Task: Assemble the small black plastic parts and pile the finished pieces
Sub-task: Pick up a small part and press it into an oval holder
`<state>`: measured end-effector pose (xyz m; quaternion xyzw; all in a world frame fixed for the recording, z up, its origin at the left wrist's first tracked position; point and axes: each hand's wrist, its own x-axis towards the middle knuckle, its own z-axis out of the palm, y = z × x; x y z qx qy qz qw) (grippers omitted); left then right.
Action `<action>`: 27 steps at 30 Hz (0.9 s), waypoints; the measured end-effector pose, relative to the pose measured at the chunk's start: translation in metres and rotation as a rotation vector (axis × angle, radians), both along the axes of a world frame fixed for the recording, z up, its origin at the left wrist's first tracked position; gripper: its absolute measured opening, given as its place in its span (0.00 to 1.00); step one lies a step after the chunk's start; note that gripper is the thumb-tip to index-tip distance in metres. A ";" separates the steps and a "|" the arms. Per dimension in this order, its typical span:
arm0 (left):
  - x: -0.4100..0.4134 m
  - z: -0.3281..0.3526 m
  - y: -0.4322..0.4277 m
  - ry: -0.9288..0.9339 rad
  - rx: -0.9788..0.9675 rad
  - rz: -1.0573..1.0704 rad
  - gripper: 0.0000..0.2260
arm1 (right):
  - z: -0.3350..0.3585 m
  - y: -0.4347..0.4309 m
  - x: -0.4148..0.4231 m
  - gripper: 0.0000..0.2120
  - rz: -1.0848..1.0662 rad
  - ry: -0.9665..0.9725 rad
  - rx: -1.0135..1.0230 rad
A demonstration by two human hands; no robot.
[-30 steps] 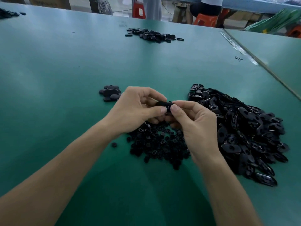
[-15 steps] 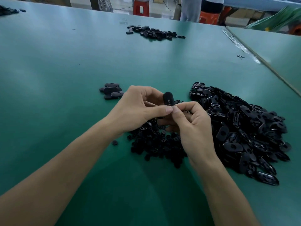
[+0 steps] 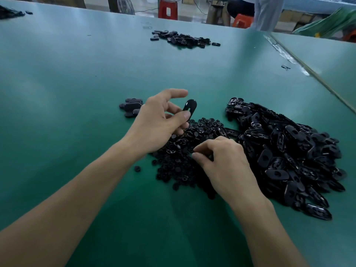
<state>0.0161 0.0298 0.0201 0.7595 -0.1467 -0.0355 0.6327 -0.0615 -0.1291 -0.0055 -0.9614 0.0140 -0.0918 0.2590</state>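
My left hand [image 3: 158,122] pinches a black oval plastic piece [image 3: 189,107] between thumb and a finger and holds it upright above the table, index finger stretched out. My right hand [image 3: 223,158] hovers low over the heap of small round black parts [image 3: 181,170], fingers curled with thumb and fingertips together; whether they hold a part is hidden. A large heap of black oval shells [image 3: 285,151] lies to the right. A small pile of finished pieces [image 3: 131,107] sits just left of my left hand.
The green table [image 3: 77,93] carries another heap of black parts [image 3: 185,39] at the far side and a dark heap [image 3: 9,13] at the far left corner. A seam with tape [image 3: 300,64] runs along the right. Red stools and a person stand beyond the table.
My hands have come apart. The left hand keeps the oval piece and lifts it up and leftward; the right hand has dropped down onto the heap of small round parts.
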 end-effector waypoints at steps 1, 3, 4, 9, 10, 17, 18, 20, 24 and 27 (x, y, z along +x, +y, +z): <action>-0.001 0.001 0.000 0.011 -0.009 -0.002 0.15 | 0.000 0.001 0.000 0.06 -0.003 0.005 -0.003; -0.001 0.001 0.000 0.032 -0.035 -0.003 0.11 | 0.001 0.001 -0.001 0.05 -0.002 0.015 -0.005; -0.001 0.001 0.001 0.036 -0.044 -0.002 0.09 | 0.001 0.001 -0.001 0.05 0.000 0.021 -0.002; 0.002 -0.002 0.002 0.004 0.002 -0.005 0.09 | 0.001 0.004 0.000 0.06 0.014 0.019 -0.012; 0.003 -0.002 0.002 -0.001 0.012 -0.006 0.09 | 0.001 0.006 0.000 0.06 0.016 0.020 -0.007; 0.003 -0.005 0.001 -0.012 0.014 -0.001 0.14 | -0.001 0.009 0.004 0.06 0.005 0.050 0.044; 0.003 -0.005 0.002 -0.005 0.004 -0.004 0.14 | -0.002 0.009 0.005 0.06 0.003 0.056 0.041; 0.003 -0.006 0.002 0.010 -0.002 -0.007 0.13 | -0.001 0.008 0.004 0.05 -0.009 0.063 0.049; 0.003 -0.006 0.003 0.020 0.007 0.035 0.09 | 0.000 0.007 0.003 0.05 -0.045 0.065 0.054; 0.004 -0.006 0.005 -0.003 0.027 0.057 0.09 | 0.001 0.007 0.002 0.06 -0.089 0.058 0.046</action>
